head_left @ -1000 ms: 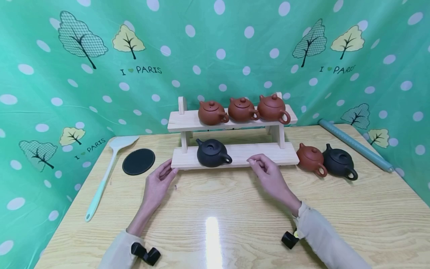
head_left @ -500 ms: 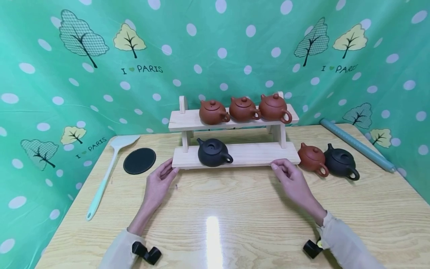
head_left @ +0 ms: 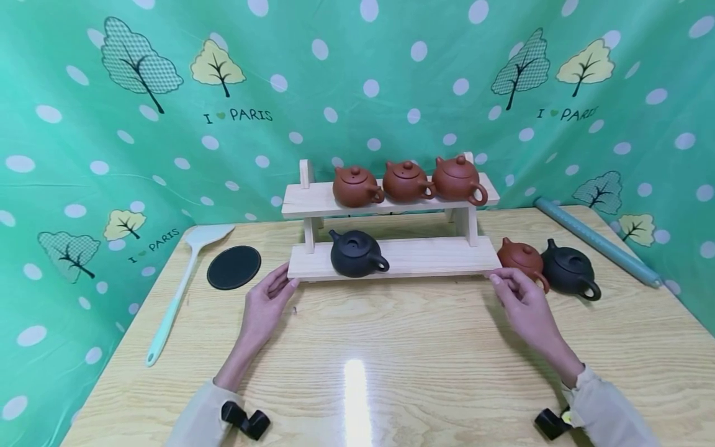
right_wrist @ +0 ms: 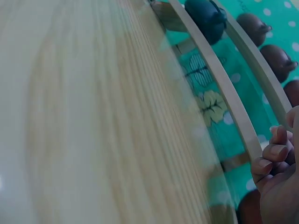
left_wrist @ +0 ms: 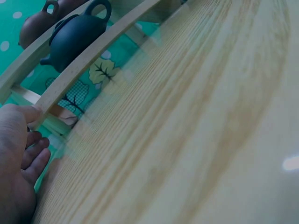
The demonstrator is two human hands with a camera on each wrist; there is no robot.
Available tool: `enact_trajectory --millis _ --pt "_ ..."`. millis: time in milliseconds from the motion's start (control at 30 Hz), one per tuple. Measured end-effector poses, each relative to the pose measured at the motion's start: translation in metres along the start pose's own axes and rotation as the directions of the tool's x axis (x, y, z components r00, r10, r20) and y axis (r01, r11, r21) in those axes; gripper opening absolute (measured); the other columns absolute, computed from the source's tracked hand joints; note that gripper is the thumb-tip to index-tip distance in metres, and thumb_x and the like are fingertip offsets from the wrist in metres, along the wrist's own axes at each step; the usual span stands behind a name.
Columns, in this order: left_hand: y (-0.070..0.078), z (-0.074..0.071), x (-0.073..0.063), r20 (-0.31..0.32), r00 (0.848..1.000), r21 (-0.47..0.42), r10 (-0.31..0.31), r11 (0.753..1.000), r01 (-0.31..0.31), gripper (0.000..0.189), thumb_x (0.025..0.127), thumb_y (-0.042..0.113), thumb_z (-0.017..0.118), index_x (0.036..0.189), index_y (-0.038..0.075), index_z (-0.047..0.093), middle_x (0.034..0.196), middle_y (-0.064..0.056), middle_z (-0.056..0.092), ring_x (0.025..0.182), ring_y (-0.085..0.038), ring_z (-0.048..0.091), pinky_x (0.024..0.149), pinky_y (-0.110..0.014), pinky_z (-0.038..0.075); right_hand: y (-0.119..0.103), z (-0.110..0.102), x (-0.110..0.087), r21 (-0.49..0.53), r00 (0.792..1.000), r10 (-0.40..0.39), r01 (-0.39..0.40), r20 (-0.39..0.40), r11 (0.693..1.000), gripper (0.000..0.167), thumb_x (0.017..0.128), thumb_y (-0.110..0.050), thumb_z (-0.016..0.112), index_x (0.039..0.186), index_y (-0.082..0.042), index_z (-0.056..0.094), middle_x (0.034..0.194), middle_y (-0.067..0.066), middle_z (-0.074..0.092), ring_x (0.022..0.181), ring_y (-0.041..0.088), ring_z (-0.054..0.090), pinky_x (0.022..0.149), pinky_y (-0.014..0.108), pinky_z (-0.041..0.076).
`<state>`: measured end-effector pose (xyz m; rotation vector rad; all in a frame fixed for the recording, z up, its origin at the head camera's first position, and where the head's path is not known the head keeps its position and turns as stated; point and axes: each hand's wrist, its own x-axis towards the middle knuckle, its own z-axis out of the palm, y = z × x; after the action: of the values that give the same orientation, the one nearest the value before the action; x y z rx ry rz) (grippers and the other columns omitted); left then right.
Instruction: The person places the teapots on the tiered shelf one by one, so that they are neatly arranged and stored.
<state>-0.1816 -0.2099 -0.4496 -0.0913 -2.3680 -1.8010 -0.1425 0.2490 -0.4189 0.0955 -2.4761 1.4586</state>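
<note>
At the lower shelf (head_left: 424,254)—left hand (head_left: 262,308) pinching, right hand (head_left: 527,310) (apparently) touching.

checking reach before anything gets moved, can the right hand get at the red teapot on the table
Probably yes: the right hand, at the front corner of the shelf, is close in front of the red teapot with nothing seen between them, though a black teapot crowds its right side.

Lower shelf (head_left: 432,253) — room right of teapot (head_left: 353,254)
</note>
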Motion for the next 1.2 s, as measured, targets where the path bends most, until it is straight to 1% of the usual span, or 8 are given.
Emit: enact_trajectory --millis 200,433,533,700,867,1033,1200 --pt "0.000 0.000 0.000 0.012 1.000 -0.002 -0.013 1.000 0.013 0.053 0.102 0.021 0.070 0.148 -0.001 0.053 0.142 -0.021 0.059 0.130 -0.029 0.059 0.098 -0.016 0.050 0.010 -0.016 -0.003 -0.010 0.999 -0.006 0.005 -0.043 1.000 0.026 0.110 -0.019 0.055 0.120 0.004 0.064 0.069 0.000 0.049 0.055 0.013 0.041 0.045 0.032 0.034" --pt "0.002 -0.001 0.000 0.011 1.000 -0.002 -0.011 1.000 0.011 0.053 0.102 0.022 0.070 0.148 0.000 0.054 0.142 -0.021 0.060 0.129 -0.028 0.059 0.098 -0.015 0.050 0.021 -0.031 -0.006 -0.033 0.994 -0.040 0.036 -0.098 0.999 0.023 0.109 -0.015 0.056 0.118 0.005 0.063 0.069 0.001 0.050 0.054 0.012 0.041 0.044 0.030 0.032" --pt "0.001 0.000 0.000 0.010 1.000 -0.004 -0.014 1.000 0.014 0.053 0.102 0.021 0.070 0.148 0.000 0.053 0.142 -0.021 0.060 0.130 -0.028 0.059 0.098 -0.015 0.050 0.026 -0.037 -0.007 -0.043 0.990 -0.037 0.031 -0.137 0.999 0.023 0.109 -0.014 0.057 0.118 0.006 0.064 0.071 0.002 0.053 0.058 0.010 0.043 0.046 0.027 0.034" --pt "0.002 0.000 0.000 0.010 1.000 -0.006 -0.009 1.000 0.009 0.053 0.102 0.022 0.070 0.148 0.000 0.054 0.142 -0.021 0.060 0.129 -0.028 0.060 0.098 -0.015 0.050 0.032 -0.044 -0.007 -0.024 0.981 -0.017 0.013 -0.192 1.000 0.018 0.107 -0.012 0.059 0.114 0.004 0.065 0.072 0.002 0.057 0.062 0.008 0.046 0.049 0.022 0.036" --pt "0.001 0.000 -0.001 0.004 1.000 -0.004 0.000 1.000 0.000 0.053 0.102 0.023 0.071 0.147 0.000 0.055 0.140 -0.021 0.061 0.128 -0.029 0.060 0.097 -0.016 0.051 0.038 -0.050 -0.006 -0.019 0.978 -0.013 0.010 -0.209 1.000 0.015 0.107 -0.011 0.059 0.114 0.002 0.065 0.071 0.000 0.056 0.059 0.007 0.045 0.046 0.024 0.034" --pt "0.000 0.000 0.000 0.003 1.000 -0.002 0.001 1.000 -0.001 0.053 0.102 0.023 0.070 0.147 -0.001 0.055 0.140 -0.021 0.061 0.129 -0.031 0.060 0.098 -0.015 0.050 0.045 -0.056 -0.006 -0.027 0.978 0.027 -0.033 -0.209 0.999 0.014 0.108 -0.015 0.058 0.113 -0.004 0.064 0.070 0.000 0.054 0.056 0.009 0.042 0.044 0.028 0.031" --pt "0.000 0.001 0.000 -0.001 1.000 -0.001 0.001 1.000 -0.001 0.053 0.102 0.023 0.071 0.147 -0.001 0.055 0.140 -0.021 0.061 0.129 -0.031 0.060 0.098 -0.015 0.051 0.048 -0.058 -0.005 -0.033 0.972 0.038 -0.047 -0.230 0.998 0.012 0.107 -0.015 0.059 0.112 -0.005 0.064 0.069 -0.001 0.052 0.055 0.009 0.041 0.044 0.027 0.030"
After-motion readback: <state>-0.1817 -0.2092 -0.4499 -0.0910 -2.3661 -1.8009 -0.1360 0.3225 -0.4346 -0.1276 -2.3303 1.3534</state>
